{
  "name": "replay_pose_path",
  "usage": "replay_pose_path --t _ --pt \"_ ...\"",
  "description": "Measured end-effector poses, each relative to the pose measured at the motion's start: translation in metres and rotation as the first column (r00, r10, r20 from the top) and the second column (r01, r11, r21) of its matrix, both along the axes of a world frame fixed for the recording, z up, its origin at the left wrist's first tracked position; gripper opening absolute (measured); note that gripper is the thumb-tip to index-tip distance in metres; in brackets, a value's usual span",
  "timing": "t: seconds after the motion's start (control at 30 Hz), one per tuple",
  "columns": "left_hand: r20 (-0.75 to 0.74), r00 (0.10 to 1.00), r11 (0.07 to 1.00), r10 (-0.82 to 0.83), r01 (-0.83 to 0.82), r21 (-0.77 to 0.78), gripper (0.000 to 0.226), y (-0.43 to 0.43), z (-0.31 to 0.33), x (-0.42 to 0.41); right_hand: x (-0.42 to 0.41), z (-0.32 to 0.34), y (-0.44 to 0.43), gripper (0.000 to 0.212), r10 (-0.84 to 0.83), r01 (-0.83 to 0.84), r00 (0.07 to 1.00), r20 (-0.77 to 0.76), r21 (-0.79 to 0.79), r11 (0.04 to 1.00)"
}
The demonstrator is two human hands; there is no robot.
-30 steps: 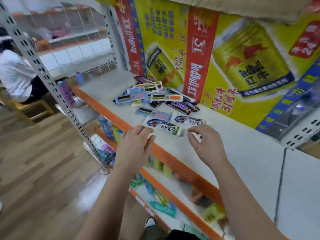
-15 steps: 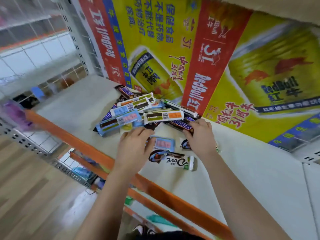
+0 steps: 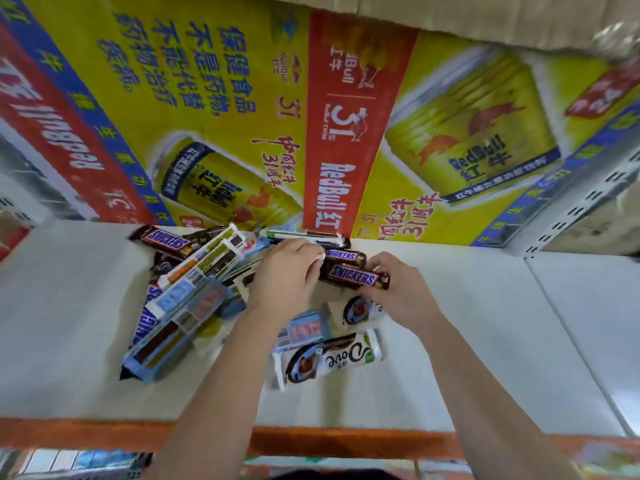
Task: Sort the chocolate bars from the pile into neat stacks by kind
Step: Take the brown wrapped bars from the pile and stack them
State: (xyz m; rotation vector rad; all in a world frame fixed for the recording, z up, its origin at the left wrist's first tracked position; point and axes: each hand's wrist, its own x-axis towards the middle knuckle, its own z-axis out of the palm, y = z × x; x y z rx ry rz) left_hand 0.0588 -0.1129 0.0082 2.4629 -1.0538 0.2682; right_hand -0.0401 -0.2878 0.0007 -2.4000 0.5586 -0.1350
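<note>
A loose pile of chocolate bars lies on the white shelf, with Snickers bars and several long blue and green boxed bars. Two brown Snickers bars lie side by side at the pile's right edge. My right hand curls its fingers over the nearer one's right end. My left hand rests on their left ends, fingers bent down over them. A white Dove bar lies in front, nearer me, beside a pale blue bar. A second Dove bar is half hidden under my right wrist.
A yellow and red Red Bull poster forms the back wall right behind the pile. The shelf's orange front edge runs below my forearms. A perforated metal upright stands at the far right. Lower shelves with goods show beneath.
The view has swung in closer over the shelf. Both hands moved forward from the front Dove bars to the Snickers bars at the back and have closed around them.
</note>
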Motion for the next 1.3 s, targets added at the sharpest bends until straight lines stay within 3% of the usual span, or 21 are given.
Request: replay_pose_path --t 0.1,0.23,0.3,0.53,0.67,0.77,0.87,0.93,1.03,1.07,1.2,1.3 --pt "-0.004 0.999 0.998 -0.054 0.055 0.038 0.023 -0.02 -0.005 0.015 -0.018 0.005 -0.012 0.022 -0.118 0.11 0.983 0.138 0.066 0.992" --pt "-0.033 0.99 0.976 -0.139 0.143 0.163 0.027 -0.043 -0.014 0.024 -0.037 0.004 -0.028 0.02 -0.257 0.209 0.951 0.171 0.255 0.944" --pt "-0.016 0.992 0.97 -0.129 0.129 0.204 0.028 -0.048 -0.016 0.025 -0.043 0.001 -0.033 0.024 -0.296 0.214 0.939 0.173 0.38 0.9" --pt "-0.048 0.996 0.941 -0.075 0.087 0.328 0.057 -0.053 -0.015 0.022 -0.051 -0.005 -0.03 0.019 -0.36 0.214 0.918 0.168 0.555 0.804" --pt "-0.059 0.994 0.912 -0.093 0.109 0.396 0.046 -0.048 -0.007 0.021 -0.054 -0.002 -0.026 0.019 -0.357 0.178 0.908 0.217 0.573 0.8" --pt "-0.031 0.995 0.94 -0.091 0.096 0.328 0.036 -0.039 -0.006 0.013 -0.056 0.004 -0.023 0.014 -0.31 0.087 0.919 0.245 0.639 0.764" --pt "-0.044 0.995 0.989 -0.086 0.09 0.116 0.034 -0.027 -0.007 0.009 -0.058 0.008 -0.019 0.038 -0.233 0.016 0.951 0.204 0.72 0.693" --pt "-0.165 0.981 0.992 -0.104 0.09 -0.09 0.036 -0.016 -0.004 0.005 -0.058 0.011 -0.012 0.032 -0.242 0.03 0.952 0.19 0.724 0.689" --pt "-0.403 0.907 0.954 -0.122 -0.005 -0.301 0.037 0.0 0.003 0.0 -0.059 0.017 -0.001 0.003 -0.296 0.102 0.932 0.209 0.632 0.768" --pt "-0.466 0.872 0.937 -0.154 -0.022 -0.349 0.038 0.004 0.004 -0.001 -0.059 0.016 0.001 0.008 -0.325 0.124 0.921 0.216 0.627 0.769" --pt "-0.586 0.771 0.891 -0.25 -0.054 -0.451 0.028 0.017 0.005 -0.007 -0.064 0.023 0.011 0.036 -0.412 0.169 0.887 0.207 0.685 0.709" --pt "-0.602 0.748 0.887 -0.278 -0.04 -0.46 0.027 0.02 0.004 -0.016 -0.071 0.023 0.016 0.025 -0.447 0.179 0.874 0.192 0.729 0.661"
